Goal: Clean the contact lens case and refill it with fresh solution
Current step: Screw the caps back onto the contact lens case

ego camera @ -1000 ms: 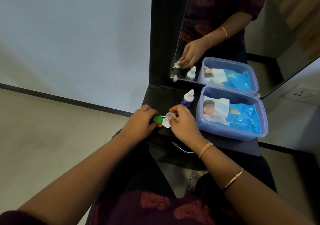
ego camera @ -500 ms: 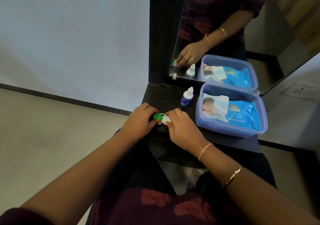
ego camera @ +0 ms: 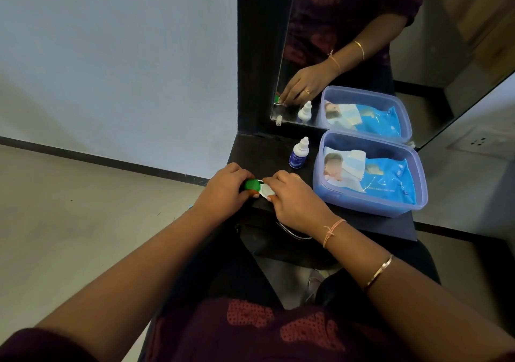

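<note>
With the left hand [ego camera: 223, 191] pinching the contact lens case [ego camera: 257, 188] at its green cap on the desk [ego camera: 267, 149] edge, the right hand [ego camera: 295, 197] fingers (gripping the white cap) should probably twist gently, keeping the case level.

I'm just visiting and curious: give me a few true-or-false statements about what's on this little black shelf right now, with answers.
1. Both hands, left hand and right hand, touch the small contact lens case. True.
2. The case's green round cap is on its right side. False: it is on the left.
3. The small white-capped dropper bottle lies on its side. False: it stands upright.
4. The clear blue plastic box holds a blue packet. True.
</note>
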